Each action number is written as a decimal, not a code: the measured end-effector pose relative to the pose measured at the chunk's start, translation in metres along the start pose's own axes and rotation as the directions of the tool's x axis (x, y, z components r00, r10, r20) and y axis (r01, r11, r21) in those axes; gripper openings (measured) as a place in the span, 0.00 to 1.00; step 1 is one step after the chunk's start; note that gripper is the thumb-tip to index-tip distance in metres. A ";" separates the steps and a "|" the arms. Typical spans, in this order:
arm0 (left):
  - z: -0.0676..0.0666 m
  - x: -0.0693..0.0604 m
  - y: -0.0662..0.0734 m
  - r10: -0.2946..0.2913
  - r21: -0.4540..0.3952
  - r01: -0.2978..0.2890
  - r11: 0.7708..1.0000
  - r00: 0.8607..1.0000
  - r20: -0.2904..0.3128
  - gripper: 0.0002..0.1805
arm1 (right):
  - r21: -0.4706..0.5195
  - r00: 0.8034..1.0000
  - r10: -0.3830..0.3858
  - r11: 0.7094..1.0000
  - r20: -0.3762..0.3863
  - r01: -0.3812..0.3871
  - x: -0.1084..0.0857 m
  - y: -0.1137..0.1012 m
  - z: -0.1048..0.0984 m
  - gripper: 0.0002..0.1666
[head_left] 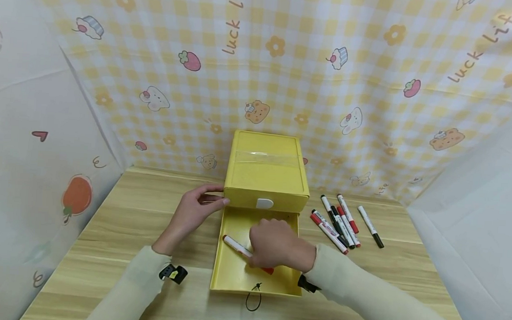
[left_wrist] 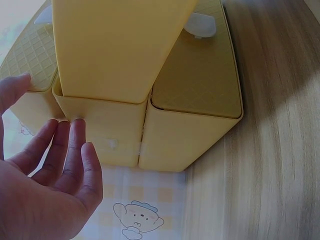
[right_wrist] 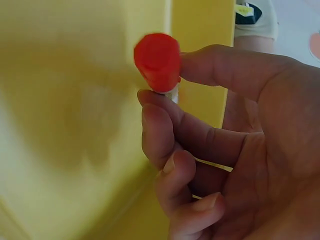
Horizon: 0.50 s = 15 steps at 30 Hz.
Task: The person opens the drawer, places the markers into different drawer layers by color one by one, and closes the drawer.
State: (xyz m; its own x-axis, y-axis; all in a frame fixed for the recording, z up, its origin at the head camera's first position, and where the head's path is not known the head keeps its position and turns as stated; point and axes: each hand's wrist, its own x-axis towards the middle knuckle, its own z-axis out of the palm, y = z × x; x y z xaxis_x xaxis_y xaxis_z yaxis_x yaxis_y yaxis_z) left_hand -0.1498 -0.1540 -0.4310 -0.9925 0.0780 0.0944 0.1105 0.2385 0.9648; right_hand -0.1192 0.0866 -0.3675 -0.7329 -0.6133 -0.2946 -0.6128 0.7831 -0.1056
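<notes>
A yellow drawer unit (head_left: 267, 173) stands against the back cloth, with one drawer (head_left: 228, 276) pulled out toward me. Over this drawer my right hand (head_left: 273, 243) pinches a white marker (head_left: 235, 245) between thumb and index finger. The marker's red cap (right_wrist: 158, 57) faces the right wrist camera. My left hand (head_left: 193, 210) is at the unit's left front corner, fingertips at its side and thumb near the front edge. In the left wrist view, the pulled-out drawer (left_wrist: 112, 50) lies between two closed ones.
Several black and red markers (head_left: 341, 229) lie in a loose group on the wooden table (head_left: 163, 301), right of the unit. One black-capped marker (head_left: 371, 226) lies apart from them. A black loop (head_left: 253, 302) hangs at the drawer's front. Patterned cloth (head_left: 274, 83) closes off the back.
</notes>
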 end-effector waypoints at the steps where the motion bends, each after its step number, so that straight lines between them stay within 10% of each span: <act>1: 0.000 0.000 0.000 0.000 0.002 0.000 1.000 1.000 -0.001 0.26 | -0.009 1.000 0.001 1.000 0.010 -0.001 0.001 -0.002 0.001 0.29; 15: -0.001 0.001 -0.003 -0.003 0.008 0.003 1.000 1.000 0.001 0.26 | -0.152 0.996 -0.019 0.988 0.084 0.031 0.011 -0.019 0.014 0.27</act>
State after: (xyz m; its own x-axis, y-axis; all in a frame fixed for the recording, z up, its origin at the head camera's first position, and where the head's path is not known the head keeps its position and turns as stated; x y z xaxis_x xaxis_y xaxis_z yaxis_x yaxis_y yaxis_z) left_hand -0.1511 -0.1552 -0.4332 -0.9928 0.0779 0.0913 0.1079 0.2467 0.9631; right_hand -0.1114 0.0662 -0.3826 -0.6938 -0.6171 -0.3713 -0.6735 0.7386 0.0310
